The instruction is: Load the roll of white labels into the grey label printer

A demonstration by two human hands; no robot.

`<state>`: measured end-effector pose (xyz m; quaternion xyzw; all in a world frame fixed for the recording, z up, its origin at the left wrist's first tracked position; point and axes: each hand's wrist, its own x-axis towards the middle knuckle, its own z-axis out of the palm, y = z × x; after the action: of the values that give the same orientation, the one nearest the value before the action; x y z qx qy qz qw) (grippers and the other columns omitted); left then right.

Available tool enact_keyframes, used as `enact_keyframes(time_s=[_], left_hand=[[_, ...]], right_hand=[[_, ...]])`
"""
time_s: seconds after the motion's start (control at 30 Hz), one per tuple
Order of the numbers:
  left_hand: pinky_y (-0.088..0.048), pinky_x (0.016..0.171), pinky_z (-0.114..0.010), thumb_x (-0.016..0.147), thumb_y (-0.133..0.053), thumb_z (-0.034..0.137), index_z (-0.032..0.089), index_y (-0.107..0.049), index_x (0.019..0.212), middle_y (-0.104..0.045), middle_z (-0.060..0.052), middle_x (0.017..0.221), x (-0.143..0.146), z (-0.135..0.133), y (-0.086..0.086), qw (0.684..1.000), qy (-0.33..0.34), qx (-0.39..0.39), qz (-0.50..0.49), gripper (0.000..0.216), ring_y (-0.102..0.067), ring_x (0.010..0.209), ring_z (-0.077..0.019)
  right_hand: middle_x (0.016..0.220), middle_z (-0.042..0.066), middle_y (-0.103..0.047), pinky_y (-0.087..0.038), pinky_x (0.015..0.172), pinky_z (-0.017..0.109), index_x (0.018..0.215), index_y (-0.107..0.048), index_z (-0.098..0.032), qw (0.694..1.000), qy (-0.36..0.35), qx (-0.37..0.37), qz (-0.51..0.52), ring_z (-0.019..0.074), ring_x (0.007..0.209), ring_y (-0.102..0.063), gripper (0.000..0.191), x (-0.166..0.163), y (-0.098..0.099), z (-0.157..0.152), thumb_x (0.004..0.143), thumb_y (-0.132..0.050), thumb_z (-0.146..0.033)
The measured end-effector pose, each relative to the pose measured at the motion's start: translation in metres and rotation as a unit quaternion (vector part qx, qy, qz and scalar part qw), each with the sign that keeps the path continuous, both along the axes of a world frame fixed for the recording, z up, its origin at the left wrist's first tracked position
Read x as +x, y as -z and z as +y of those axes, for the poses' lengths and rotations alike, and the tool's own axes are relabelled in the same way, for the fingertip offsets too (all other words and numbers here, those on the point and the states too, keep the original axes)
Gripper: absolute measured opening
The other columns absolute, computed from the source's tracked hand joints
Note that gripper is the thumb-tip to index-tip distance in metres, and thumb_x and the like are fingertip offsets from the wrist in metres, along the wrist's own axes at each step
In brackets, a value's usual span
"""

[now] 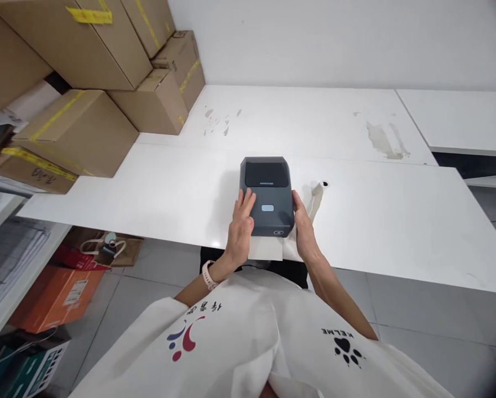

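A dark grey label printer (268, 196) with a black window and a pale button on top sits at the front edge of the white table. Blank white label paper (265, 249) sticks out from its near side, toward my body. My left hand (240, 229) holds the printer's left side, its fingers lying over the top edge. Against the right side, my right hand (304, 226) grips with its fingers along the wall. The thumbs are mostly hidden. Just beyond my right hand lies a curled strip of paper (316, 199) with a small rolled end.
Taped cardboard boxes (79, 130) are stacked on the table's left. The white table (376, 221) has stained patches near the wall. Below left, a shelf (27, 276) holds papers, with an orange box (59, 296) and a bag (127, 251) beside it.
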<state>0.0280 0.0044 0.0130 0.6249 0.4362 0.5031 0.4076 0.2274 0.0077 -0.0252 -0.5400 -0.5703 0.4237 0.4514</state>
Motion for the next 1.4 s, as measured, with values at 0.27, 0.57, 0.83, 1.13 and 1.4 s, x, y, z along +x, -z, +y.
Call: enact_keyframes(time_s=[0.27,0.57,0.83,1.13,1.4], left_hand=[[-0.026,0.133,-0.046,0.100,-0.047,0.064,0.035,-0.028,0.165,-0.021,-0.004,0.177,-0.003,-0.011,0.038,0.994,-0.048,-0.071,-0.066,0.074,-0.018,0.164,-0.0291],[-0.025,0.134,-0.047,0.104,-0.032,0.063,0.037,-0.038,0.161,-0.019,0.002,0.177,-0.014,0.001,0.034,0.997,-0.048,-0.010,-0.055,0.063,-0.012,0.165,-0.0277],[-0.029,0.131,-0.050,0.098,-0.058,0.056,0.037,-0.042,0.156,-0.041,-0.003,0.169,-0.021,0.082,-0.007,0.998,-0.041,0.028,-0.028,0.063,-0.034,0.159,-0.0295],[-0.049,0.114,-0.053,0.086,-0.060,0.022,0.027,-0.039,0.158,-0.050,-0.011,0.163,-0.010,0.090,0.018,0.981,-0.055,-0.164,0.086,0.075,-0.048,0.149,-0.0379],[-0.048,0.116,-0.054,0.077,-0.056,0.014,0.022,-0.043,0.157,-0.060,-0.010,0.154,-0.005,0.098,0.011,0.976,-0.083,-0.156,0.126,0.082,-0.055,0.143,-0.0377]], right_hand=[[0.178,-0.005,-0.013,-0.015,0.135,0.055,0.168,-0.013,-0.041,0.999,0.043,0.001,-0.006,0.0254,0.165,-0.012,0.077,-0.015,-0.004,-0.013,0.101,-0.038,-0.071],[0.176,-0.001,-0.024,-0.020,0.131,0.062,0.166,-0.022,-0.042,0.998,0.045,0.047,-0.002,0.0318,0.163,-0.021,0.078,-0.008,-0.010,-0.005,0.098,-0.031,-0.078],[0.178,0.000,-0.005,-0.014,0.131,0.064,0.166,0.011,-0.042,0.962,0.054,0.244,-0.110,0.0346,0.165,-0.009,0.088,0.001,-0.060,0.106,0.096,-0.022,-0.084],[0.177,0.002,-0.009,-0.018,0.125,0.073,0.163,0.023,-0.041,0.907,0.026,0.317,-0.277,0.0386,0.164,-0.007,0.090,0.016,-0.085,0.206,0.097,-0.022,-0.082],[0.143,0.013,-0.062,-0.044,0.115,0.061,0.152,-0.050,-0.027,0.893,-0.139,0.191,-0.384,0.0406,0.138,-0.053,0.060,-0.013,-0.099,0.126,0.097,-0.056,-0.051]])
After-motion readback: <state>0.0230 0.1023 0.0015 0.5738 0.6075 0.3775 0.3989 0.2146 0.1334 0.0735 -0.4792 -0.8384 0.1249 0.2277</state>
